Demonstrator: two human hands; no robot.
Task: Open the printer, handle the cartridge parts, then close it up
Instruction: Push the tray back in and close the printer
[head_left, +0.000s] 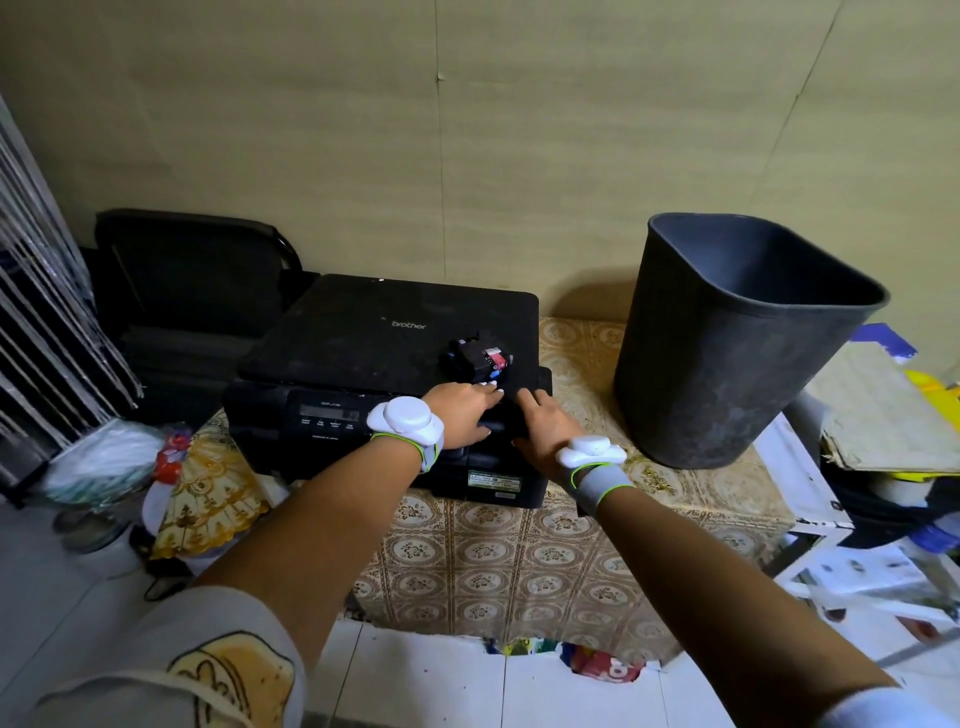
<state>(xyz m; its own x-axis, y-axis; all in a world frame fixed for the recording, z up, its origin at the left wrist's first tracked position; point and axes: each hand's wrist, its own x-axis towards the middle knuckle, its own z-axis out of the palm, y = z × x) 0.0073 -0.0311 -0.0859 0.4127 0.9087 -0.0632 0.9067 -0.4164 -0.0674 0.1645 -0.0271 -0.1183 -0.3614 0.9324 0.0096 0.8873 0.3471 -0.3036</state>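
Observation:
A black Brother printer (363, 338) stands on a low stand covered with a patterned cloth (519, 561). Its top lid is down. A cluster of ink cartridges (475, 357), black with a red and blue end, lies on the lid near the front right corner. My left hand (465, 413) rests flat on the printer's front right edge, fingers stretched toward the cartridges but apart from them. Beside it, my right hand (543, 426) presses on the small front right cover (519, 415) of the printer. Whether that cover is open or shut is hidden by my hands.
A tall dark grey waste bin (727, 353) stands on the cloth right of the printer. A black chair (192, 270) sits behind left. Bags and clutter (114, 462) lie on the floor at left; papers and boxes (878, 415) pile up at right.

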